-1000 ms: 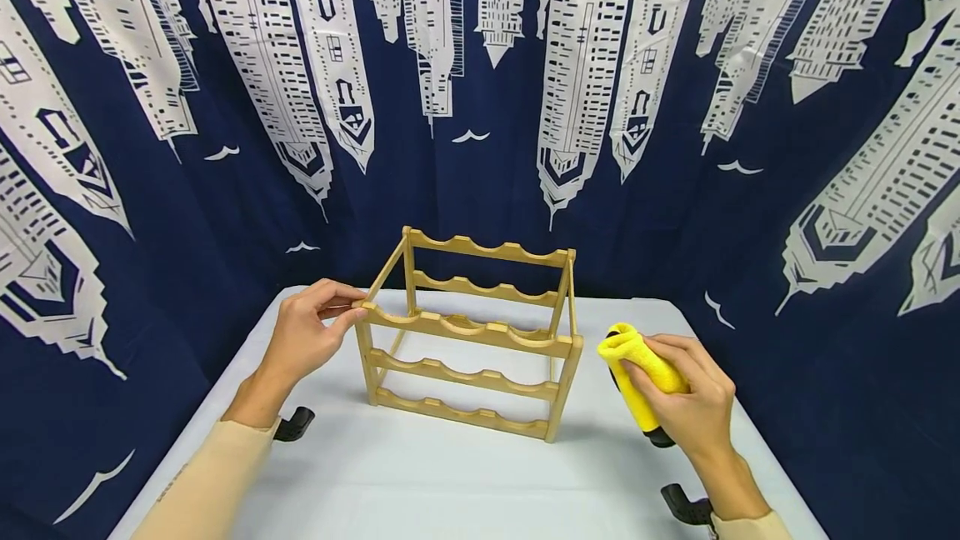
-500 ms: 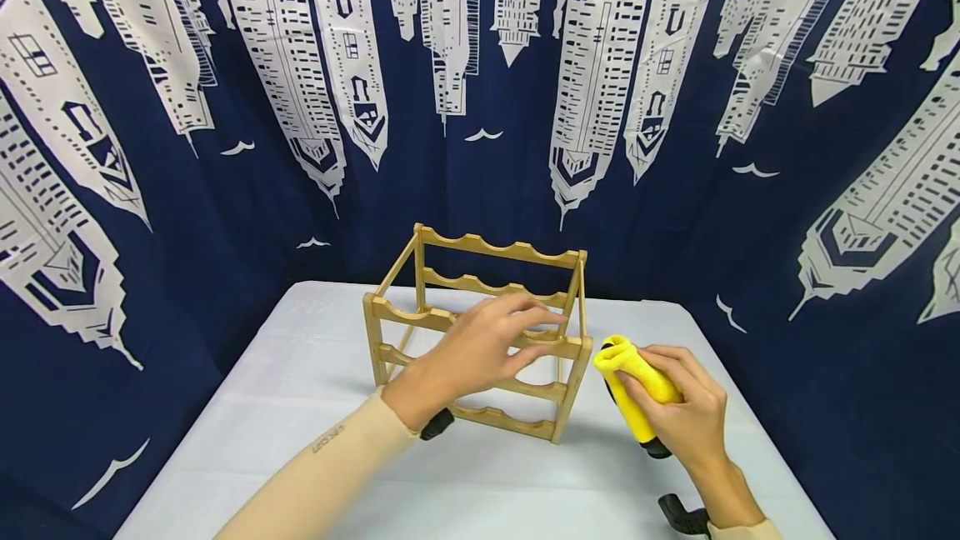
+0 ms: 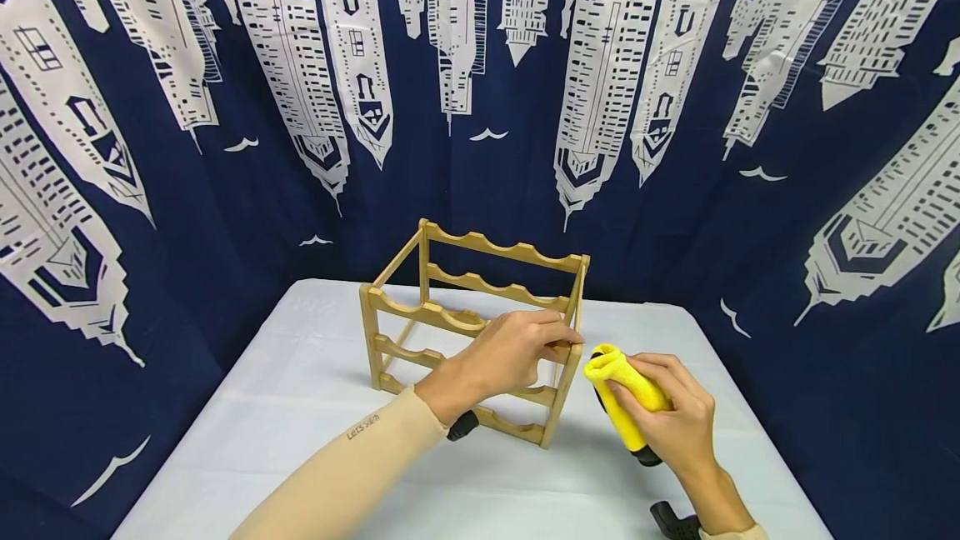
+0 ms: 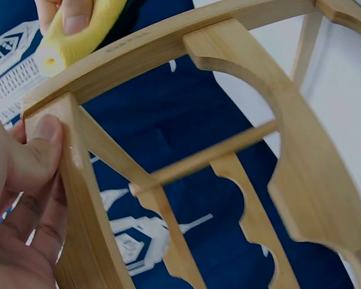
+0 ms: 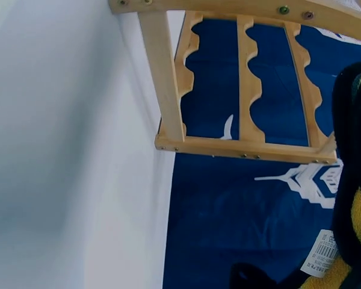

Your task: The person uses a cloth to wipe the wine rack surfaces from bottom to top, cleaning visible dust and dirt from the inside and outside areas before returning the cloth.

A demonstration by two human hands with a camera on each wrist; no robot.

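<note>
A light wooden rack [image 3: 427,317] with scalloped rails stands in the middle of the table. My left hand [image 3: 506,352] reaches across its front and grips the top corner at the front right. The left wrist view shows my thumb [image 4: 47,129] pressed against the end of the corner post [image 4: 78,180], fingers behind it. Just right of that corner, my right hand [image 3: 678,415] holds a folded yellow cloth [image 3: 626,402] with black edging. In the right wrist view the cloth's black edging [image 5: 349,120] and a white barcode label [image 5: 322,253] show; the hand itself is out of sight there.
A white-covered table [image 3: 300,473] carries the rack. Behind it and at both sides hangs a dark blue curtain [image 3: 480,182] printed with white buildings and birds. Black wrist mounts [image 3: 462,425] sit on the arms.
My left hand has let go of the rack's front left corner, crossed to the right and taken hold of the front right one. The rack has turned slightly. The right hand keeps the cloth.
</note>
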